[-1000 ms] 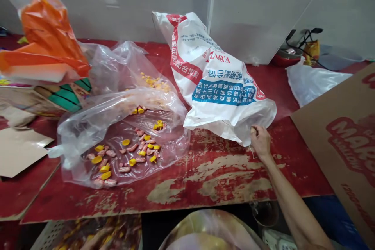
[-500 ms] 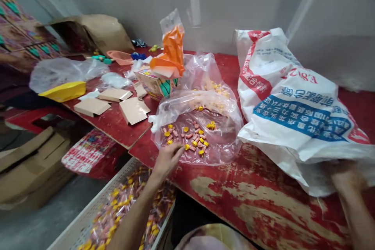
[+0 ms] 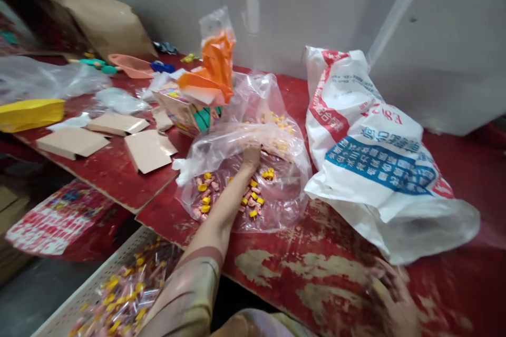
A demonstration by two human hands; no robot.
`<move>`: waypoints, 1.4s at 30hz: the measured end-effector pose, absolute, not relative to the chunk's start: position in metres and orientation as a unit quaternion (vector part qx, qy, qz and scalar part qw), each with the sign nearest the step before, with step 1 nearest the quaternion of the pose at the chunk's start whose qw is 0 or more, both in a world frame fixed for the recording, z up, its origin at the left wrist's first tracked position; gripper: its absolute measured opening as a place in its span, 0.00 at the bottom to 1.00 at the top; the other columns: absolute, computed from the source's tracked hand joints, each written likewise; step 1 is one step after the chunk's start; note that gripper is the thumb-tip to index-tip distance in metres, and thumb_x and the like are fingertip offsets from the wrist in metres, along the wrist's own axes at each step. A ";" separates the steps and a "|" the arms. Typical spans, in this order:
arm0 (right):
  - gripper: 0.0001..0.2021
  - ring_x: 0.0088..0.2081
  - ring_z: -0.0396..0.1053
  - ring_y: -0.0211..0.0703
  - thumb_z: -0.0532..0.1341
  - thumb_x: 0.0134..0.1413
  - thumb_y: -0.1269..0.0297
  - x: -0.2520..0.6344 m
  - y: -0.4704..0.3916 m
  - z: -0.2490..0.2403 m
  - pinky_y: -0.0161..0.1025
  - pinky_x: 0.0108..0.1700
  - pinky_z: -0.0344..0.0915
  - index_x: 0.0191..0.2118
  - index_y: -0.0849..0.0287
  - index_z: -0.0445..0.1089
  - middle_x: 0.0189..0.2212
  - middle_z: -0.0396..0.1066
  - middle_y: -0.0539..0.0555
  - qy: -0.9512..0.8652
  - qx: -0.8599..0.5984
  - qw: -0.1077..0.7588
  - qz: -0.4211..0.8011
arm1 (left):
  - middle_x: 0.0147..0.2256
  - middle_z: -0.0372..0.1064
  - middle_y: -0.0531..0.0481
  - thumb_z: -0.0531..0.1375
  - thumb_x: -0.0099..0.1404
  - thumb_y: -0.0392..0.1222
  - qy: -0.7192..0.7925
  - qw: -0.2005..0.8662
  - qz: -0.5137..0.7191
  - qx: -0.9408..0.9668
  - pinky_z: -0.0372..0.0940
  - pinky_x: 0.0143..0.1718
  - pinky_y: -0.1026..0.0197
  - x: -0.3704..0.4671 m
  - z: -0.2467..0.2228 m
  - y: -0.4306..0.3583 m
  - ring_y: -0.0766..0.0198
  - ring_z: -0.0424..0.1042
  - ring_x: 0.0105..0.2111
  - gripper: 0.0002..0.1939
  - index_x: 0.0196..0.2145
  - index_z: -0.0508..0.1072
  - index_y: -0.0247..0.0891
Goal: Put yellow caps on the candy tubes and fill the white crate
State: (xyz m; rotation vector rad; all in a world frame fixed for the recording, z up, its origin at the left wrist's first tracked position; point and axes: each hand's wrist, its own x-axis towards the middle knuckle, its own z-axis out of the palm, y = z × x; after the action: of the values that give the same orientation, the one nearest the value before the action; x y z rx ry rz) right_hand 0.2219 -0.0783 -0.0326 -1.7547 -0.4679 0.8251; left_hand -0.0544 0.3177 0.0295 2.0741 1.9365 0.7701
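Note:
My left hand (image 3: 252, 155) reaches into the mouth of a clear plastic bag (image 3: 290, 205) lying on the red table. Its fingers are hidden under the bag's upper layer. Around the wrist lie small pink pieces and yellow caps (image 3: 253, 200), and more yellow pieces show through the plastic at the back. My right hand (image 3: 391, 292) is over the table's front part, below the white woven sack (image 3: 356, 116) and apart from it. Motion smears its fingers, so whether anything is in them is unclear.
A white crate (image 3: 95, 274) of wrapped pink and yellow pieces stands below the table's front edge. Left of the bag are flattened cardboard pieces (image 3: 150, 150), a printed box (image 3: 177, 110) with orange plastic on it, and a yellow scoop-like piece (image 3: 31, 115). A wall closes off the back.
My left hand has moved forward from the bag's near edge into its mouth. My right hand has come out from the sack's open end toward me. The view has shifted right.

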 end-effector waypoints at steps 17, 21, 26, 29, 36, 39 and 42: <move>0.14 0.37 0.70 0.40 0.66 0.48 0.61 0.159 -0.011 0.008 0.38 0.40 0.68 0.42 0.57 0.67 0.42 0.70 0.54 -0.352 -0.552 0.593 0.468 | 0.16 0.67 0.55 0.63 0.53 0.43 0.408 0.736 0.342 0.419 0.57 0.16 0.70 -0.027 0.010 0.074 0.71 0.63 0.14 0.10 0.31 0.69 0.35; 0.11 0.40 0.68 0.41 0.63 0.51 0.60 0.156 -0.018 0.019 0.36 0.41 0.66 0.41 0.57 0.68 0.40 0.69 0.53 -0.455 -0.580 0.509 0.446 | 0.16 0.66 0.56 0.62 0.53 0.44 0.389 0.770 0.304 0.404 0.57 0.17 0.71 -0.008 0.010 0.058 0.72 0.62 0.14 0.10 0.30 0.68 0.35; 0.10 0.40 0.66 0.41 0.59 0.56 0.62 0.153 -0.029 0.026 0.36 0.41 0.64 0.43 0.57 0.68 0.39 0.67 0.53 -0.545 -0.618 0.431 0.369 | 0.20 0.65 0.56 0.59 0.54 0.38 0.416 0.693 0.326 0.491 0.58 0.20 0.69 0.003 0.004 0.046 0.71 0.62 0.18 0.03 0.28 0.70 0.36; 0.09 0.43 0.65 0.43 0.56 0.58 0.63 0.155 -0.037 0.031 0.39 0.43 0.64 0.43 0.57 0.67 0.41 0.66 0.55 -0.604 -0.639 0.390 0.272 | 0.23 0.66 0.54 0.57 0.54 0.33 0.410 0.618 0.338 0.579 0.60 0.26 0.67 0.010 -0.004 0.036 0.69 0.64 0.23 0.05 0.26 0.73 0.36; 0.10 0.40 0.64 0.44 0.48 0.64 0.65 0.178 -0.050 0.034 0.43 0.43 0.64 0.44 0.57 0.64 0.39 0.64 0.57 -0.700 -0.628 0.226 0.251 | 0.32 0.69 0.48 0.53 0.61 0.30 0.377 0.415 0.166 0.811 0.62 0.32 0.63 0.033 -0.009 0.018 0.63 0.69 0.30 0.09 0.32 0.72 0.38; 0.09 0.34 0.63 0.41 0.46 0.63 0.68 0.186 -0.050 0.026 0.40 0.38 0.62 0.38 0.57 0.62 0.35 0.62 0.55 -0.728 -0.630 0.131 0.235 | 0.38 0.67 0.45 0.51 0.64 0.33 0.398 0.331 0.095 0.850 0.60 0.28 0.63 0.035 -0.005 0.018 0.63 0.70 0.29 0.09 0.37 0.70 0.38; 0.07 0.30 0.60 0.39 0.47 0.59 0.73 0.186 -0.047 0.020 0.38 0.33 0.58 0.36 0.58 0.59 0.33 0.60 0.54 -0.750 -0.624 0.039 0.216 | 0.38 0.66 0.45 0.51 0.63 0.32 0.397 0.342 0.123 0.843 0.62 0.31 0.62 0.027 -0.005 0.023 0.62 0.70 0.31 0.09 0.38 0.69 0.37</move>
State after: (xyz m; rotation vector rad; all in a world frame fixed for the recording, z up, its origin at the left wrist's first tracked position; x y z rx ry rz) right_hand 0.1857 -0.0471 0.0198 -1.9131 -2.3002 0.6633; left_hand 0.0269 0.0227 -0.0052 2.1918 1.0311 0.3189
